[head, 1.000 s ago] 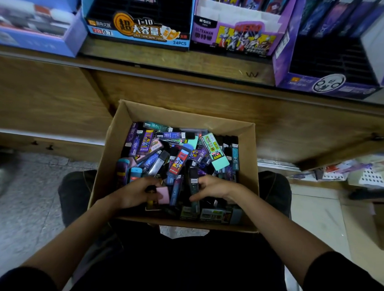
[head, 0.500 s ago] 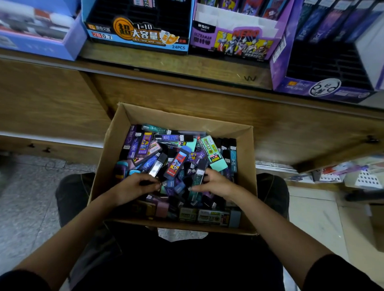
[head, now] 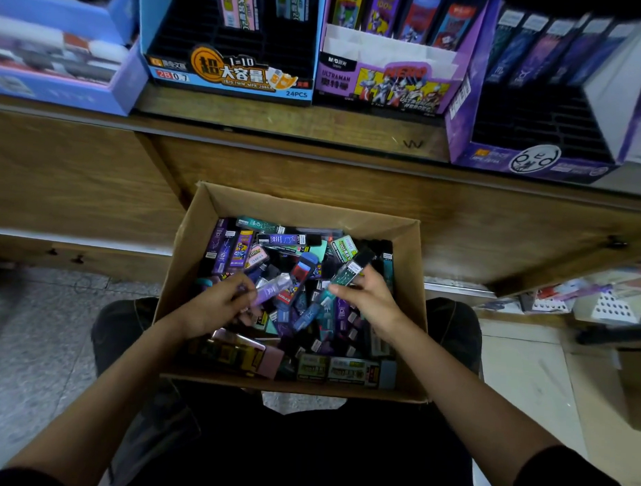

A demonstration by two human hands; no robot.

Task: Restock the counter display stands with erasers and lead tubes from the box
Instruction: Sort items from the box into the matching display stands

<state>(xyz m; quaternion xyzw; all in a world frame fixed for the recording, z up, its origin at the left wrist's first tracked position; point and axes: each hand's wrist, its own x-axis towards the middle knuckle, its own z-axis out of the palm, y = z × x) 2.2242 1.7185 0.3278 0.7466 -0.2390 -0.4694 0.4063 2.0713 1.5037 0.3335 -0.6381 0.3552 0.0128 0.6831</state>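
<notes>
A cardboard box [head: 407, 311] rests on my lap, filled with several lead tubes and erasers in purple, teal, pink and black. My left hand [head: 215, 304] pinches a pale purple lead tube [head: 274, 288] just above the pile at the box's left middle. My right hand [head: 371, 299] grips a teal and black lead tube [head: 351, 269] lifted over the right half. On the wooden counter above stand a blue display stand [head: 230, 76], a purple Ultraman display stand [head: 386, 85] and a purple display stand [head: 532, 163] at right, each partly filled.
Another blue and purple display box [head: 59, 88] sits at the far left of the counter [head: 316, 122]. Wooden cabinet fronts lie behind the box. Tiled floor spreads to both sides, with clutter and a brown carton [head: 634, 384] at the right.
Both hands were digging low in the pile; now each has lifted a lead tube, the left a pale purple one, the right a teal one. The view has tilted up slightly.
</notes>
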